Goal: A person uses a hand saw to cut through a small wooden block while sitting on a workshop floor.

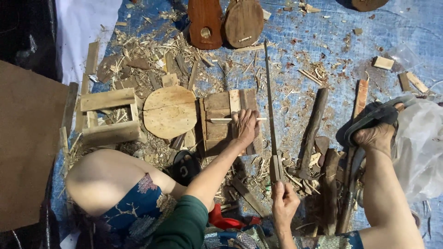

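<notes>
Although the thin pale stick (237, 119) was held flat against the slatted wooden block (228, 121), a slip could be judged likely, since it was pinned only under the fingers of the left hand (246, 127) and lay across ridged, uneven slats. A sideways shift would be caused by any pressure from the long narrow blade (270, 101), whose length ran just beside those fingers; a cut to them was the plainest risk. The block itself could be rocked, as it was bedded on loose shavings next to the round wooden disc (170, 111) and the small wooden frame (110, 117) at the left, all on the blue tarp (332, 50).

The left arm was stretched forward from the green sleeve, the hand laid palm down with the fingers pressed together over the stick. Further right, the right hand (284, 203) was drawn close to the body and was closed round the wooden handle of the blade, which was held pointing away, nearly straight up the picture. Beyond it a dark rough branch (314, 129) lay on the tarp, and at the far right a bare foot in a sandal (376, 133) was set well apart from the blade.
</notes>
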